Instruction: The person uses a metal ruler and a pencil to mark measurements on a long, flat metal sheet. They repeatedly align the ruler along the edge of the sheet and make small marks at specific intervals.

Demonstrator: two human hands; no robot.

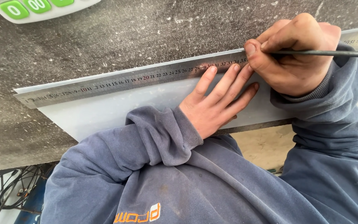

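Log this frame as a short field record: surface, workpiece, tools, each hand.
Surface: rough dark grey stone-like worktop
Workpiece: flat pale grey sheet lying on it
Ruler: long steel ruler along the sheet's far edge
Left hand: fingers flat, pressing ruler and sheet
Right hand: gripping thin dark metal scriber, tip at ruler
Corner: white calculator with green keys

One device with keys is partly in view at the top left corner: a white plastic calculator (42, 9) with rounded green buttons, lying on the dark grey speckled worktop (104, 37) and cut off by the frame edge, its display out of view. One label-like mark is present: an orange-and-white printed logo (139, 214) on the chest of the blue-grey sweatshirt, at the bottom edge. No packages, signs or lit screens are visible.
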